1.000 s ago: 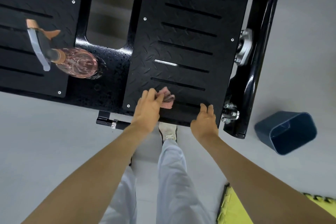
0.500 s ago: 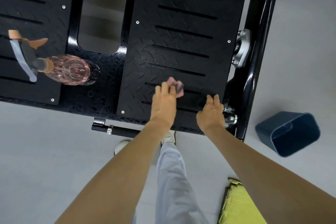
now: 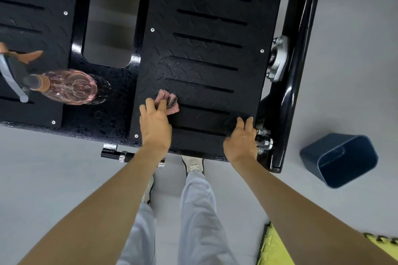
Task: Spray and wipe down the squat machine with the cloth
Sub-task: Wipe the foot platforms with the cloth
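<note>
1. Left fingers lie extended over the cloth, pressing it down; no curl round it shows. The cloth sits bunched on the near-left part of the right plate of the squat machine.
2. Left hand, judgement: spread the cloth flatter for wider contact. Wipe along the slots in overlapping passes, with firm pressure on the tread ridges.
3. Right hand is flat and empty, fingers straight, on the plate's near right corner just beside the bolts. Likely a brace; keep it clear of the wipe path.
4. Bottle lies on its side, well apart to the left. Plate wetness: cannot tell; re-spray if the cloth drags.
</note>
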{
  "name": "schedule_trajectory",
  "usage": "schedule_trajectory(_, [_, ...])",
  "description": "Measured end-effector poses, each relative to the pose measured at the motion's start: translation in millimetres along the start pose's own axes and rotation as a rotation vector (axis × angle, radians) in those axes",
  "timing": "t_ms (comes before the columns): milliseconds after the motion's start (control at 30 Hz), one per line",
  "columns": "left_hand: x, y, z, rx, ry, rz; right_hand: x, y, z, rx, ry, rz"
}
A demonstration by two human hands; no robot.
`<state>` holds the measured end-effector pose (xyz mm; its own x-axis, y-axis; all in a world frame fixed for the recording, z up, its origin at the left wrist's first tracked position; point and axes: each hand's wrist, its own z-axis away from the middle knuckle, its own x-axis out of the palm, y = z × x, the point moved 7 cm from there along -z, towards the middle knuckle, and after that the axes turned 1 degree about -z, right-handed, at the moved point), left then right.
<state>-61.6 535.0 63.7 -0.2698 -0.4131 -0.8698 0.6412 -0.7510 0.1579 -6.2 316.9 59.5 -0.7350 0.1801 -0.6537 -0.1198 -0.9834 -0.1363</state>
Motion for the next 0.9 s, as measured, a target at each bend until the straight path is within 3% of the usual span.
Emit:
schedule_trajectory(100, [13.9,32.9,8.7,-0.047,-0.016,0.100,-2.6,2.9,-0.3,-0.011,0.009,-0.023])
schedule_trajectory(300, [44.1,137.6,27.8,0.273,-0.142,-0.021,-10.6,12.2,-3.8,-0.031,0.041,-0.109])
schedule_trajectory(400, [45.2,144.1,25.8,0.349,-0.127,-0.098,-13.1,17.1,-4.6,-0.058,0.035,-0.106])
schedule_trajectory(533, [32.6,117.4,19.2,0.585,-0.097,-0.277,-14.3,17.5,-4.6,-0.086,0.023,-0.115])
schedule_trajectory(767, [-4.8,-7.1,-14.6,0.254,0.004,-0.175,-19.7,9.3,-8.3,-0.063,0.068,-0.116])
schedule_trajectory(900, [-21.1,-7.9,-27.9,0.191,0.094,0.079,-26.6,-0.1,-14.9,-0.088,0.080,-0.059])
